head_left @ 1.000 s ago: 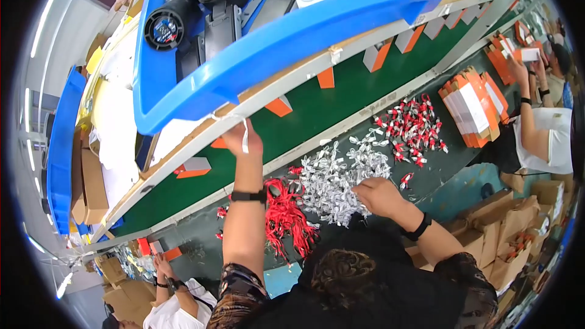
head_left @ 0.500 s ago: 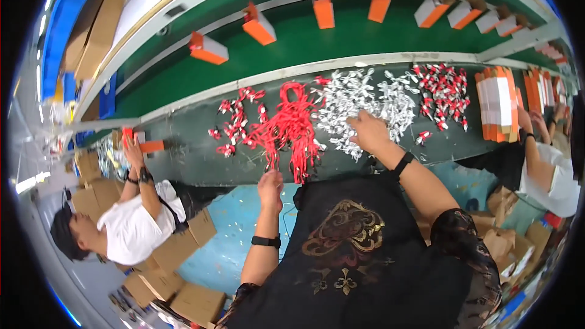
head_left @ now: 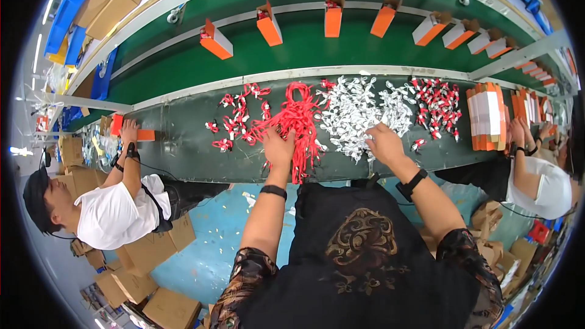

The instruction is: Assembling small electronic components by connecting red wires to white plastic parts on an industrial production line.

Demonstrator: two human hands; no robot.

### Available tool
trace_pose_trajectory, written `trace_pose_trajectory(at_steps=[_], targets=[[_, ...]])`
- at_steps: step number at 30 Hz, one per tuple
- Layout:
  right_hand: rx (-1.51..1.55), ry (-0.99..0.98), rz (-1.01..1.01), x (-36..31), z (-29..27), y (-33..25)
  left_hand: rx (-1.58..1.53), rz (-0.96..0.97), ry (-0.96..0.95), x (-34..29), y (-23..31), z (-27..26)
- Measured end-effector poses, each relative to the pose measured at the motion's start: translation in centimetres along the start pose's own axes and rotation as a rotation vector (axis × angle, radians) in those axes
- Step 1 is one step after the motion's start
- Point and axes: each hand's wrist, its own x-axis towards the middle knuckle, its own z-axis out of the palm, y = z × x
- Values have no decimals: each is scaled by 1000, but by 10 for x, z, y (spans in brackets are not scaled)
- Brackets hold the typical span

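The left hand (head_left: 280,148) is in at the red cords (head_left: 300,114), the right hand (head_left: 385,142) at the near edge of the white cables (head_left: 347,109), and beyond the dark bench (head_left: 183,140) orange-and-white boxes (head_left: 333,23) line the green belt (head_left: 298,55), a co-worker (head_left: 116,219) in white at left!

No text, label, brand, number or sign can be read.
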Motion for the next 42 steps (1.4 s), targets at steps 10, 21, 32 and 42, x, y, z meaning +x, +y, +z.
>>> trace_pose_trajectory(at_steps=[10,21,32,42], targets=[[206,14,205,-74,-26,26,-747,-15,-121,59,24,-87],[416,-14,71,-35,-46,-15,-1336,270,-223,75,122,-297],[1463,-535,-463,105,-55,-178,-1587,505,-321,61,154,-372],[1439,-830,-360,71,-198,-210,-1542,-54,-454,33,64,-270]])
